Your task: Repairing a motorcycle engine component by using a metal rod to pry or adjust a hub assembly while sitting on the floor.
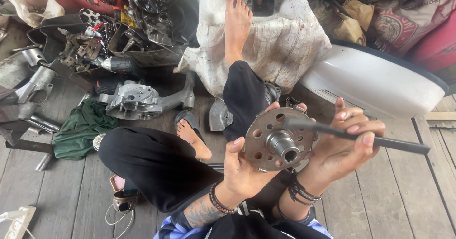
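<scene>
The left hand (242, 165) has its grip closed around the rim of a round grey metal disc with a ring of holes and a hollow steel hub at its centre (278, 141), thumb on the near face and fingertips showing over the far edge, so the disc is held up in the air above the person's lap, its hub pointing towards the camera. The right hand (344, 146) is curled shut around a long dark metal rod (380, 141), which lies nearly level; its left end rests against the upper right part of the disc, and its other end sticks out to the right past the hand. The person sits on a grey wooden plank floor (403, 196) in black trousers, one bare foot propped on a white cloth-covered bundle (285, 44). A grey cast-metal engine casing (133, 100) and a crumpled green cloth (83, 127) lie on the floor to the left, well apart from the hands.
</scene>
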